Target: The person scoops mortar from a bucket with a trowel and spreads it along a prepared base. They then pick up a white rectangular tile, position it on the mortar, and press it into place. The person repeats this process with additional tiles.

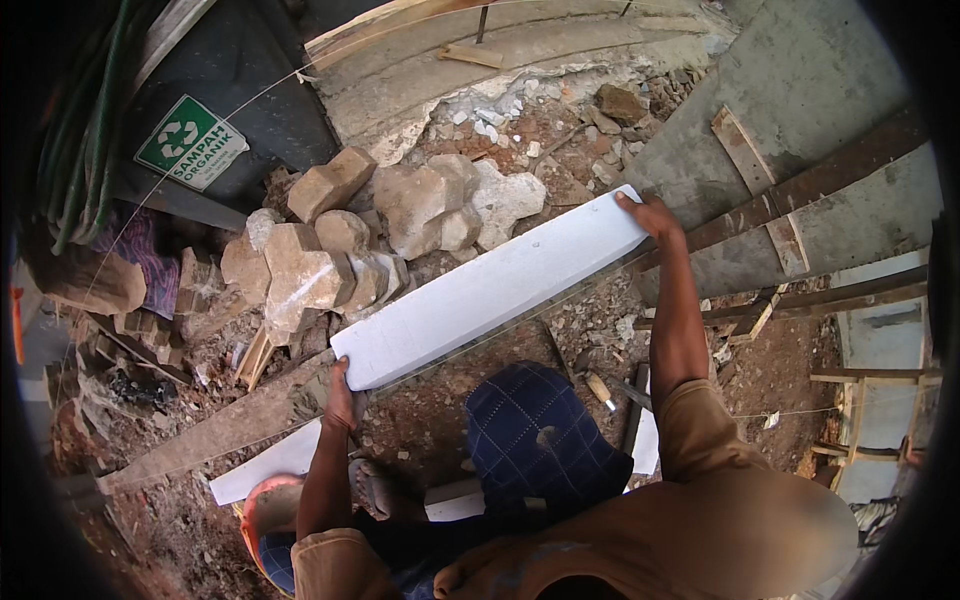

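A long white block [480, 285], probably lightweight concrete, lies slantwise in front of me, its right end farther away. My left hand [341, 398] is closed on its near left end, with the thumb against the edge. My right hand [652, 215] grips the far right end, thumb on the top face. Under or beside the block runs a low grey strip of concrete or mortar [190, 440], partly hidden by it. A thin string passes along the block's near side. Whether the block rests fully on the strip, I cannot tell.
Broken paving blocks [305, 275] are heaped beyond the block. Another white block [265, 465] and an orange-rimmed bucket [262, 510] sit at left. A wooden-handled tool [600, 390] lies by my knee. Concrete panels with wooden battens [745, 150] stand right; a dark bin [240, 90] stands far left.
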